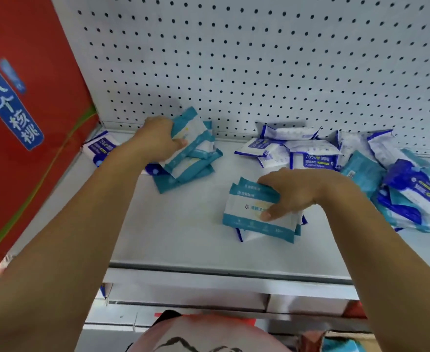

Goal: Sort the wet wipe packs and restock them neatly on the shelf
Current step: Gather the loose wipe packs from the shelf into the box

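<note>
On the white shelf (183, 224), my left hand (158, 138) grips a teal-and-white wipe pack (191, 133) on top of a loose pile of teal packs (191, 168) at the back left. My right hand (292, 194) holds a small stack of teal-and-white packs (252, 214) at the shelf's middle, thumb pressed on the top pack; a dark-blue pack edge (240, 235) shows beneath. Dark-blue-and-white alcohol wipe packs (308, 156) lie jumbled at the back right. One blue pack (99, 148) lies at the far left.
A red carton (23, 110) with a blue label stands against the shelf's left end. A white pegboard (259, 59) forms the back wall. Mixed teal and blue packs (412, 196) are heaped at the right edge. Below the shelf lip (209, 273) are lower shelves and a cardboard box (346, 341).
</note>
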A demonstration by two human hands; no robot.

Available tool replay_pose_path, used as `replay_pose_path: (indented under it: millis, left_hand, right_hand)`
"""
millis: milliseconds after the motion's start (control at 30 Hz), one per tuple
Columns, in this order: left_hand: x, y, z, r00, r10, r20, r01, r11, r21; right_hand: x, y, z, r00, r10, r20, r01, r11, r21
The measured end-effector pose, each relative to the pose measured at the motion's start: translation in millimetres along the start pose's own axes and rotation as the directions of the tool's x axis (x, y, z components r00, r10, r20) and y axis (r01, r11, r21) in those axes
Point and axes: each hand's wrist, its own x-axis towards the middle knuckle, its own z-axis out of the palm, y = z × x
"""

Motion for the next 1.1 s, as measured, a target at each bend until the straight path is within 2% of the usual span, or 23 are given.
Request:
replay_pose_path:
  millis: [133,267,333,500,567,667,933,1100]
  left_hand:
    - [24,4,-15,0.979,0.093,0.184,-0.108,0.991,0.075]
    - [28,1,-19,0.97,0.114,0.213,-0.15,0.975,0.163]
    - [28,1,-17,0.974,0.117,0.196,-0.157,0.966,0.206]
    - [20,-1,-8,0.988,0.017,0.155,-0.022,0.999,0.033]
    - [16,1,-1,0.986,0.01,0.166,-0.017,0.999,0.04]
    - [12,4,9,0.986,0.044,0.159,-0.047,0.999,0.015]
    - [4,2,10,0.977,0.081,0.199,-0.069,0.995,-0.066]
    - [-1,-5,18,0.989,0.132,0.063,-0.111,0.959,-0.259]
  right_hand:
    - [3,-2,6,0.993,0.1,-0.064,-0.1,0.995,0.014]
    - [12,-7,11,0.927,0.207,-0.312,-0.197,0.978,0.064]
    - [15,-8,10,0.894,0.255,-0.368,-0.233,0.967,0.104]
    - [17,-11,8,0.879,0.281,-0.385,-0.143,0.926,0.351]
    - [21,-13,10,0.857,0.324,-0.401,-0.097,0.865,0.492]
    - [25,-23,12,0.853,0.39,-0.347,-0.059,0.733,0.678]
    - [32,-30,28,0.882,0.409,-0.233,-0.08,0.619,0.782]
    - [34,-32,31,0.862,0.423,-0.281,-0.014,0.574,0.819]
